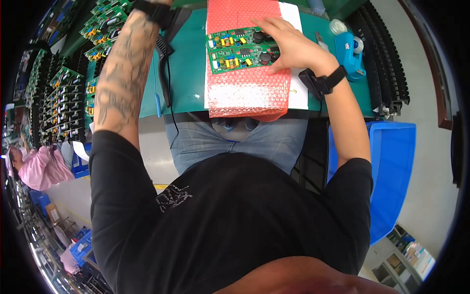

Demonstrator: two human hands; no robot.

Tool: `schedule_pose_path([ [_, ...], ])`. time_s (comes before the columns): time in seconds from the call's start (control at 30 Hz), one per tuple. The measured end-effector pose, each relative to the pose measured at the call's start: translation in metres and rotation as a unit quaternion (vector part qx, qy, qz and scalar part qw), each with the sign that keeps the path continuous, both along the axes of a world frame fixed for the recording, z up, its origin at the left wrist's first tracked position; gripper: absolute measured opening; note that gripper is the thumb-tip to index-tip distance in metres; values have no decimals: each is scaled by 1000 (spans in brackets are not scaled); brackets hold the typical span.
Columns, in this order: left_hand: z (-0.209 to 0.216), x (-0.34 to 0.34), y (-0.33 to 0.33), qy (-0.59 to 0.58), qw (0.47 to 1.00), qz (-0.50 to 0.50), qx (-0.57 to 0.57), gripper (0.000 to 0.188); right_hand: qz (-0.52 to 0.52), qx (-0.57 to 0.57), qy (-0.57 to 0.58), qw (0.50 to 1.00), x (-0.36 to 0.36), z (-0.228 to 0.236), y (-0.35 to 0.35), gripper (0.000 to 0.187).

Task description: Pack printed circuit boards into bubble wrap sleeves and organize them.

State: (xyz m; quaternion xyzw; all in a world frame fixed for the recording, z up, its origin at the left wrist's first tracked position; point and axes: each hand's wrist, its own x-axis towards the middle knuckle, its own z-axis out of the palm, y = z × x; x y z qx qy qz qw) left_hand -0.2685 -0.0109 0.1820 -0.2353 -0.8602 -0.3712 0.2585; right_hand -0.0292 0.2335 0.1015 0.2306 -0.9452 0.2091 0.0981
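Note:
My right hand [293, 46] spans the right end of a green circuit board [240, 50], thumb at its near edge and fingers at its far edge. Two similar rows of yellow, blue and black parts fill the board. It rests on a sheet of red bubble wrap [247, 93], which lies over white paper [299, 95] and droops past the table's near edge. My tattooed left forearm [122, 68] reaches up past the top edge, so the left hand is out of sight. A black wristband [154, 12] shows there. Beside that forearm lies a black corded handle [165, 73].
Racks of upright circuit boards [61, 108] crowd the left. A blue tape dispenser [348, 54] and a tape roll [337, 26] stand right on the green table [188, 83], beside black slotted racks [384, 59]. A blue bin [394, 181] sits lower right. Someone in pink [44, 169] is far left.

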Motion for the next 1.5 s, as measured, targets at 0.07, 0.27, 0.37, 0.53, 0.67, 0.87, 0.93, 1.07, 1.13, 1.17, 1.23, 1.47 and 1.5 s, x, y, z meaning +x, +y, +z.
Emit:
schedule_pose_path([
  [0.07,-2,69,-3,-121,970,-183,105,63,2,22,-98,995,-6,-5,7,119],
  [0.27,-47,255,-57,-102,936,-301,-152,28,47,51,-97,993,-24,6,3,118],
  [0.37,-87,280,-56,-77,937,-297,-170,34,54,55,-98,992,-25,14,-1,117],
  [0.53,-116,304,-56,10,945,-241,-220,45,34,72,-104,991,-13,21,-7,110],
  [0.67,-118,322,-62,19,945,-245,-217,50,14,65,-98,993,-2,28,-12,104],
  [0.87,-112,316,-67,-18,940,-293,-175,54,6,43,-130,991,6,31,-14,103],
  [0.93,-104,299,-65,-40,943,-275,-181,55,5,31,-124,992,12,30,-11,102],
  [1.07,-111,300,-65,-26,954,-238,-180,57,3,2,-117,993,22,30,-13,100],
  [1.13,-115,302,-63,-10,958,-226,-178,58,-7,-12,-127,992,24,32,-15,97],
  [1.17,-115,304,-63,-8,960,-218,-175,58,-8,-11,-126,992,24,33,-16,97],
  [1.23,-116,307,-62,-4,965,-199,-170,58,-35,-68,-205,976,22,38,-17,94],
  [1.47,-108,324,-72,-38,950,-230,-206,57,-53,-210,-322,922,21,41,-5,84],
  [1.5,-106,327,-74,-51,944,-242,-216,56,-47,-259,-362,894,24,45,-4,82],
])
